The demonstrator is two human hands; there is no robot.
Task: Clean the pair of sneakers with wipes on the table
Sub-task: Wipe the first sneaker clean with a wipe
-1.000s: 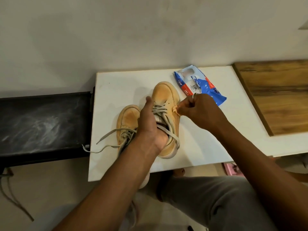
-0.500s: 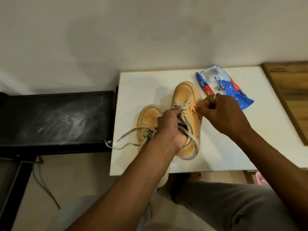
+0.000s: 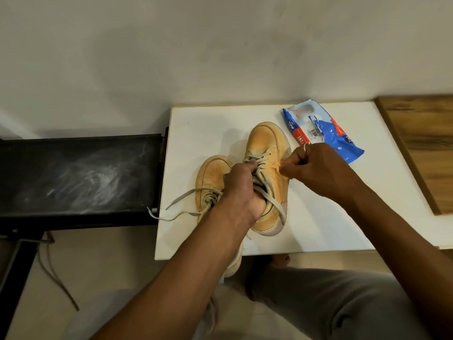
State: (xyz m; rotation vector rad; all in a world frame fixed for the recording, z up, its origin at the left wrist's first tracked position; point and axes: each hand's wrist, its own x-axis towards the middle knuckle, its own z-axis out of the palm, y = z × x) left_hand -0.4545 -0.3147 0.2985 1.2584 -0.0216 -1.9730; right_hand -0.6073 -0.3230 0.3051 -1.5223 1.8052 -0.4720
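On the white surface (image 3: pixel 331 217) we are steadying the likely light, soft-sided tan lace-up sneaker (image 3: pixel 267 141), left hand (image 3: pixel 241 185) gripping its firmer collar, right hand (image 3: pixel 318 165) fingers pinching a small wipe (image 3: pixel 280 168) against its side.

Only legible print sits on the wipes pack (image 3: pixel 343 146): white digits, approx. "2297" upside down, on its red strip (image 3: pixel 301 140); barcode w/ unreadable nos. on a white sticker (image 3: pixel 312 132); small white brand word on blue edge, too blurry.
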